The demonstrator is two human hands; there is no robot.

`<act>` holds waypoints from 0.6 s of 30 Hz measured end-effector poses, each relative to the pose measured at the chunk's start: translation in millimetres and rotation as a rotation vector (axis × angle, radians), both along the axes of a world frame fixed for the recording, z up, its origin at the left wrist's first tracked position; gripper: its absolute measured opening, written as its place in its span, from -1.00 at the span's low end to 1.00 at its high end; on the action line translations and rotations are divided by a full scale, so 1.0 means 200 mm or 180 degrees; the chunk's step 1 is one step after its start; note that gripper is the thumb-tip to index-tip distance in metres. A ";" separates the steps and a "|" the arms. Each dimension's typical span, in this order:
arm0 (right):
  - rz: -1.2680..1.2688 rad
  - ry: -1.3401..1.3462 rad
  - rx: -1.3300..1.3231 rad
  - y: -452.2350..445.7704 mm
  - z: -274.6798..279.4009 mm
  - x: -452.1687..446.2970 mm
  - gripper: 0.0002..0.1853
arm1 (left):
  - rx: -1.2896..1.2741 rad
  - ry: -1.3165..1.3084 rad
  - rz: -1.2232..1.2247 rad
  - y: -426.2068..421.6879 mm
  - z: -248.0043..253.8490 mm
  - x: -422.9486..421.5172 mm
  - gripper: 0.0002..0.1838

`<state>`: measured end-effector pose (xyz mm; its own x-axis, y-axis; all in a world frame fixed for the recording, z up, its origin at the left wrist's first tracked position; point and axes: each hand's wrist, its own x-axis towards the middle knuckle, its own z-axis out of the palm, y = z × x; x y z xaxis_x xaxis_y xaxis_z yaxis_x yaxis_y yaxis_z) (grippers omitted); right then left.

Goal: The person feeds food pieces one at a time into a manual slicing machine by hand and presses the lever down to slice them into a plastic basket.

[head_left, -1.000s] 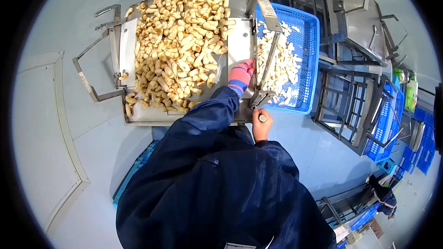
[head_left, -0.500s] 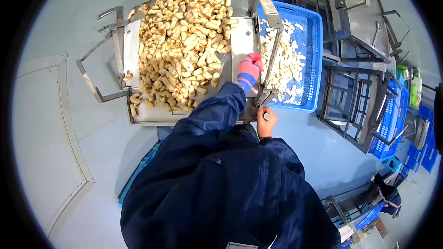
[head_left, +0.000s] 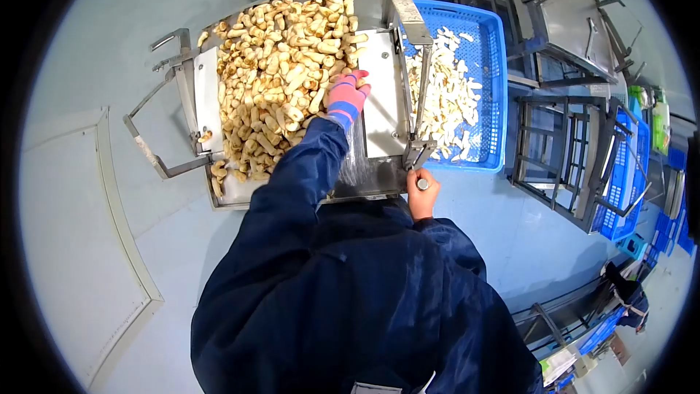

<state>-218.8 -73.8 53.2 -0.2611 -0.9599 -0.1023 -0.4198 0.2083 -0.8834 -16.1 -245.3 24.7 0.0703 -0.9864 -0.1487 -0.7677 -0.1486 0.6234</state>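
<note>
The pink-and-blue gloved left hand (head_left: 346,95), fingers partly spread, is at the tan, knobbly pieces (head_left: 281,66) heaped toward the steel table (head_left: 368,4)'s left edge; its hold I cannot tell. The bare right hand (head_left: 424,201) wraps a round-ended metal handle (head_left: 422,184) by the near right corner.

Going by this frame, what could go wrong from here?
Pinched fingers, perhaps: the right hand grips the handle of the metal lever, and the gloved left hand is at the edge of the mushroom pile, close to the white board beside that lever.

Spilled mushrooms, possibly: a few lie near the left rim of the metal tray, so a nudge might tip some over.
</note>
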 end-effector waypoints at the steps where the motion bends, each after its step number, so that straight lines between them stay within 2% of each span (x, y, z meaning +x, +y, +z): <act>1: -0.0016 -0.0012 0.0061 0.01 0.02 0.00 -0.76 | 0.0858 0.2440 0.0761 -0.01 -0.02 -0.07 -0.68; 2: -0.0029 0.0008 0.0008 0.00 0.05 0.00 -0.76 | 0.0868 0.3818 0.1391 0.03 -0.04 -0.16 -0.72; 4: -0.0051 0.0062 -0.0111 -0.03 0.12 0.02 -0.76 | 0.1089 0.5500 0.1801 0.09 -0.17 -0.30 -0.76; 6: -0.0085 -0.0067 -0.0029 -0.05 0.16 0.02 -0.75 | 0.0789 0.4987 0.2204 0.16 -0.24 -0.42 -0.78; 7: -0.0103 -0.0130 0.0017 -0.05 0.18 0.02 -0.75 | 0.0666 0.4714 0.2059 0.19 -0.19 -0.45 -0.80; 10: -0.0111 -0.0138 -0.0036 -0.06 0.21 0.03 -0.75 | 0.0309 0.2105 0.1115 0.28 -0.23 -0.47 -0.79; 11: -0.0109 -0.0149 -0.0033 -0.07 0.21 0.03 -0.75 | -0.0025 0.1960 0.1107 0.31 -0.25 -0.49 -0.81; 14: -0.0146 -0.0125 -0.0039 -0.05 0.18 0.03 -0.75 | -0.0194 0.1505 0.0993 0.31 -0.19 -0.48 -0.85; 18: -0.0053 -0.0034 -0.0057 0.04 -0.08 -0.01 -0.75 | -0.0117 0.1879 0.0992 0.31 -0.18 -0.47 -0.81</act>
